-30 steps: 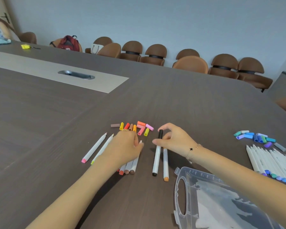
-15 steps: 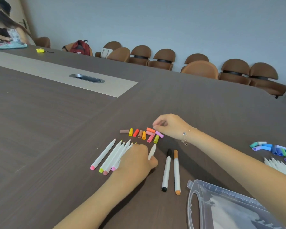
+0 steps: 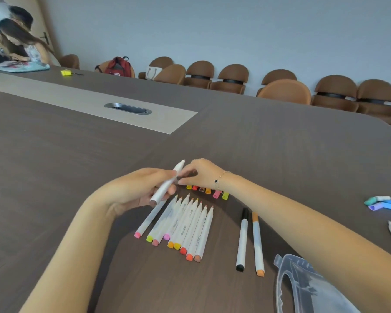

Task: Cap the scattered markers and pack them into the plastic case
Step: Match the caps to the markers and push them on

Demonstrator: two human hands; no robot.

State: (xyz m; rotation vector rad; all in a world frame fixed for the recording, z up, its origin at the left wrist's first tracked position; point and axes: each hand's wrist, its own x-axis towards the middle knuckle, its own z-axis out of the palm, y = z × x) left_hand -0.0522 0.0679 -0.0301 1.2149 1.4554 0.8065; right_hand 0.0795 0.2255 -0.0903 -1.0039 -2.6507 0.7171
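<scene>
Fingers of the left hand [image 3: 140, 190] are curling round a white marker [image 3: 167, 182], holding it tilted above the table [image 3: 280, 154], its uncapped tip pointing up and away and its brown end down toward the palm. Just beyond that marker the right hand [image 3: 201, 175] is pinching a brown cap [image 3: 186, 176] between thumb and fingertips, close beside the barrel but not on the tip. Nearer than the raised marker, a row of uncapped markers [image 3: 185, 224] is lying side by side on the table. Loose warm-coloured caps [image 3: 212, 192] are lying under the right wrist, past the row's tips. Right of the row, a black-capped marker [image 3: 242, 238] and an orange-capped marker [image 3: 257, 242] are lying together. Farther right and nearer, the clear plastic case [image 3: 303, 288] is lying flat at the frame's bottom edge.
</scene>
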